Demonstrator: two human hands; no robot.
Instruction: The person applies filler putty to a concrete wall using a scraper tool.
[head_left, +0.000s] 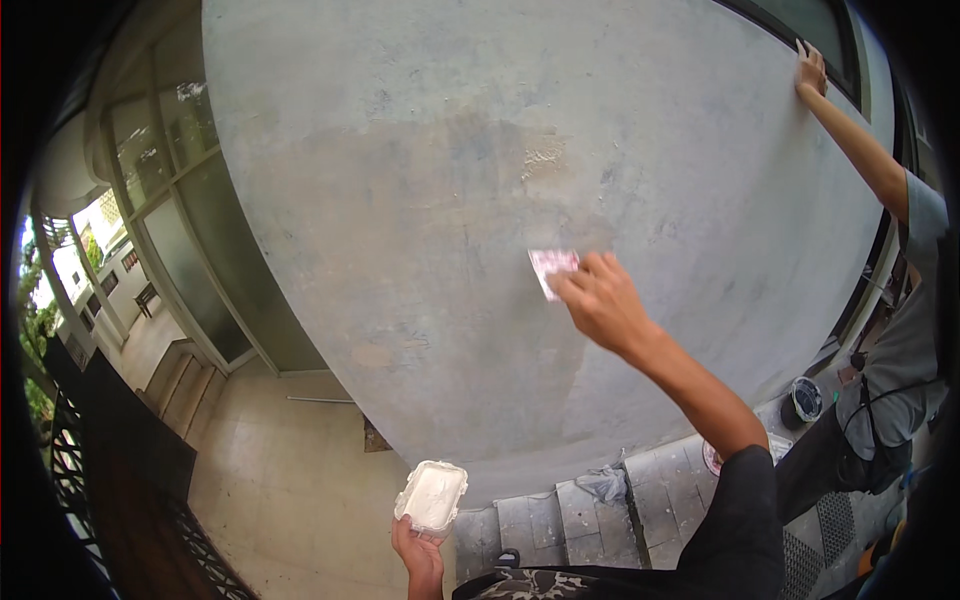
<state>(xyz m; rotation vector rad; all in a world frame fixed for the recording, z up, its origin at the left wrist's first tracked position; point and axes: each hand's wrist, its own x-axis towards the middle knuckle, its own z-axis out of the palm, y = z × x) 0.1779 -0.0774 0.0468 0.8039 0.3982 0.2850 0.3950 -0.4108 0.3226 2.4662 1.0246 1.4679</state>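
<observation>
My left hand (418,547), low in the view, grips a small white rectangular tub (403,498) from below, thumb against its near side. Pale, creamy putty (436,494) fills the tub. My right hand (602,300) pinches a flat card-like scraper (552,268), white with a pink pattern, against or very close to the wall; exact contact I cannot tell. On the grey, patchy wall (420,230), a rough dab of putty (545,156) sits above the scraper. Smoother beige patches surround it.
At the right another person (900,350) stands, one hand (811,72) raised by a window frame (850,60). A dark bucket (803,399) is near that person's legs. Below lie grey paving (595,520) and a crumpled plastic bag (603,485). Glass doors (190,250) stand left.
</observation>
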